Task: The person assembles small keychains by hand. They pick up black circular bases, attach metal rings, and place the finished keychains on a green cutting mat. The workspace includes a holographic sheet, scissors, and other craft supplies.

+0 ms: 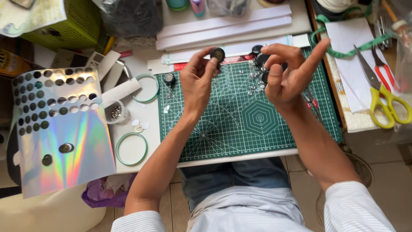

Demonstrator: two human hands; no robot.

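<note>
My left hand [198, 79] pinches a small round black button-like disc [217, 54] between thumb and fingertips, raised over the green cutting mat [257, 129]. Just to its right, my right hand [286, 71] hovers with thumb and middle finger pressed together and the index finger stretched out; whether anything tiny sits in that pinch cannot be told. Under the right hand lie several black discs [258, 50] and small silvery metal parts [253, 83] on the mat's far edge.
A holographic sheet [64, 133] punched with round holes lies at left, beside a small clear cup [114, 111] and two green rings [131, 148]. Yellow-handled scissors [386, 105], red-handled scissors [384, 71], a green measuring tape [343, 53] and white paper strips [223, 25] sit at right and behind.
</note>
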